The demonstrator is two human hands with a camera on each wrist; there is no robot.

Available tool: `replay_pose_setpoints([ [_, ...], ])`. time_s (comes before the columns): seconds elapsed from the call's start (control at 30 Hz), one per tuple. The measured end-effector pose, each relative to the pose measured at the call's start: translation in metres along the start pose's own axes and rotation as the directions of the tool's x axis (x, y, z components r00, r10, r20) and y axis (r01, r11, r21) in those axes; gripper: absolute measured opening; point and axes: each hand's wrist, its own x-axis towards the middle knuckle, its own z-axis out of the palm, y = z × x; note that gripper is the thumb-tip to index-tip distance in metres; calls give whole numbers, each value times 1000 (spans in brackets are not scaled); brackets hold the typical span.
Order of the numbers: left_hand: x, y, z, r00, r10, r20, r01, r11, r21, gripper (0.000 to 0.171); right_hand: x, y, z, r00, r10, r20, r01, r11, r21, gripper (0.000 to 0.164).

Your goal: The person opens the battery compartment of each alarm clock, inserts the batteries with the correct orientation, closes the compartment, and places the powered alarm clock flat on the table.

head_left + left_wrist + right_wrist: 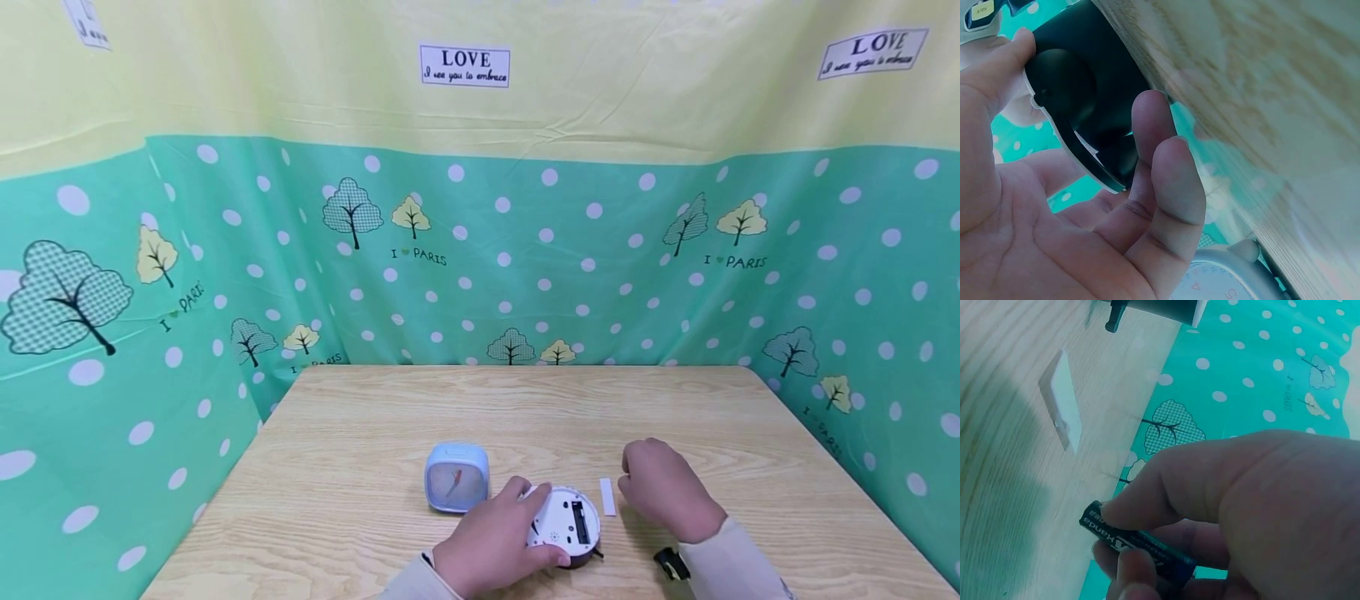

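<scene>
My left hand (491, 542) grips a round alarm clock (558, 521), its white back facing up and its battery slot (580, 522) uncovered. In the left wrist view the clock's side (1079, 69) is black, with the thumb at its edge and fingers around it. To the right, my right hand (667, 487) pinches a dark cylindrical battery (1138, 544) marked "Handa" between thumb and fingers; the head view hides it. A narrow white battery cover (607, 497) lies on the table between the clock and the right hand.
A light blue square alarm clock (457, 479) stands upright just left of and behind the round one. Both rest on a wooden table (360, 433). A green and yellow printed curtain (525, 275) hangs behind it and along both sides.
</scene>
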Motion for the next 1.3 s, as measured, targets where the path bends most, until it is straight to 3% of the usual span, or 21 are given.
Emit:
replay_pose_setpoints([
  [0.07,0,0,0,1000,-1,2,1,1000,-1,88,1,-1,0,1000,10,-4,-10,1000,22,5],
  [0.33,-1,-1,-1,1000,6,-1,-6,1000,-7,90,4,-6,-2,999,-1,-44,3,998,63,15],
  [0.7,0,-1,0,1000,-4,15,4,1000,-16,90,3,-11,0,985,-148,-88,150,988,20,18],
  [0.9,1,-1,1,1000,-5,2,5,1000,-16,90,4,-11,1,986,-116,-117,122,992,43,15],
  [1.3,0,-1,1,1000,-12,4,12,1000,-10,90,4,-17,-3,993,-81,-81,88,992,91,18],
])
